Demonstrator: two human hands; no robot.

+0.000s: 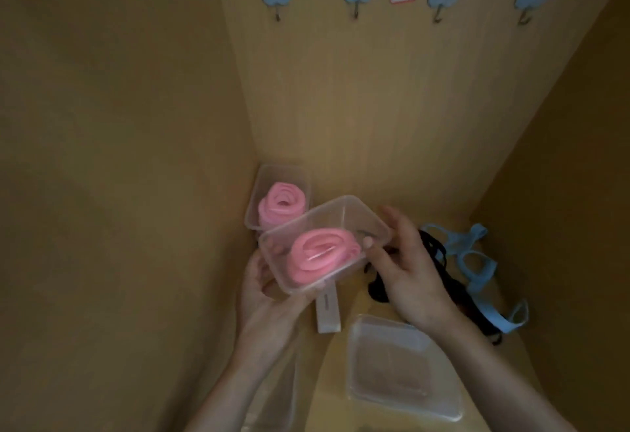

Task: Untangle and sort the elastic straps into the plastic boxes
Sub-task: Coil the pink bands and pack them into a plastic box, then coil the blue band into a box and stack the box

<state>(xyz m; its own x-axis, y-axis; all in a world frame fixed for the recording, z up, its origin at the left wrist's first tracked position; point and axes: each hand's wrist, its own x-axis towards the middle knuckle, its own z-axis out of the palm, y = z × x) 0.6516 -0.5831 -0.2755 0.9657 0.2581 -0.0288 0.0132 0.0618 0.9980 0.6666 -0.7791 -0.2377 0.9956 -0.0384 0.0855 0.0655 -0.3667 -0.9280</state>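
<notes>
Both hands, left hand and right hand, grip the box holding a rolled pink strap; next, set it down and untangle the black straps.

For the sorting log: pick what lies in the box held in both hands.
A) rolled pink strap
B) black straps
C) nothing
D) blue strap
A: a rolled pink strap lies in the clear box that the left hand and right hand hold.

pink coiled strap, tilted clear box
</notes>
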